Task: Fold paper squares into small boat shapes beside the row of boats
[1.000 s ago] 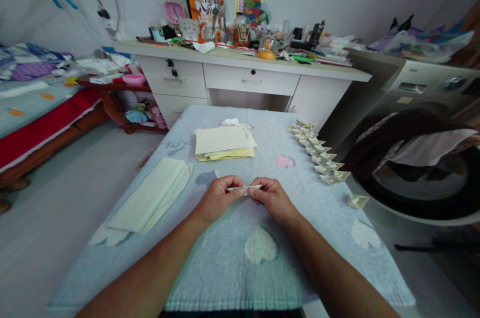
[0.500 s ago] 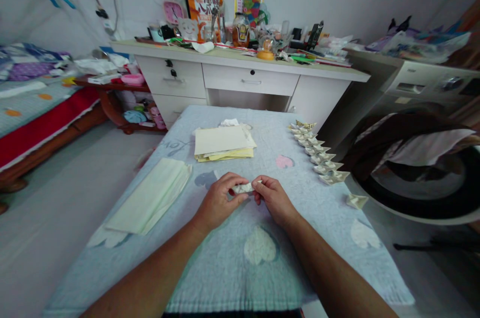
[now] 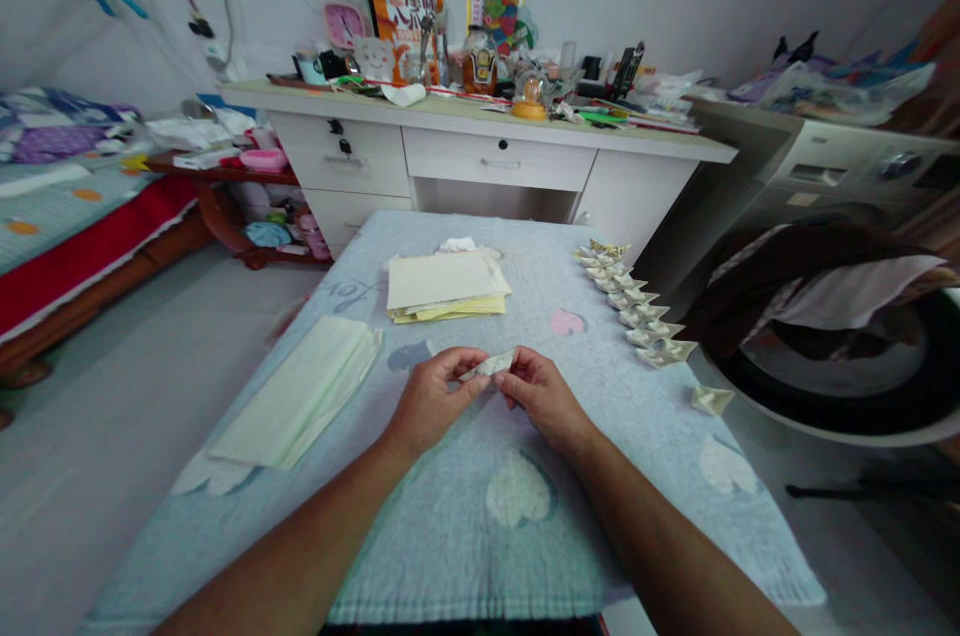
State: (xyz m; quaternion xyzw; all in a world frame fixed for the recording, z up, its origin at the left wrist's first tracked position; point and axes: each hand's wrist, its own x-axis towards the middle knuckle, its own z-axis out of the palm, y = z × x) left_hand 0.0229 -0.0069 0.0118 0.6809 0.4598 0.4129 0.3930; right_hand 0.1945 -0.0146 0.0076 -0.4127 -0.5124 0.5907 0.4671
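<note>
Both hands pinch one small folded paper piece [image 3: 495, 363] just above the light blue cloth-covered table [image 3: 465, 536]. My left hand [image 3: 435, 396] grips its left end and my right hand [image 3: 544, 394] its right end. A stack of yellow and cream paper sheets [image 3: 446, 284] lies farther back at the table's middle. A row of several finished folded paper shapes [image 3: 634, 311] runs along the right edge, and one more folded shape [image 3: 711, 399] sits alone nearer me.
A pale green folded sheet bundle [image 3: 304, 401] lies at the table's left edge. Beyond the table stands a white desk [image 3: 495, 156] crowded with items. A washing machine [image 3: 840, 216] with draped clothes is at right, a bed [image 3: 67, 216] at left.
The paper piece went from stretched flat between the fingertips to bunched shorter, and my hands drew closer together and shifted slightly away from me.
</note>
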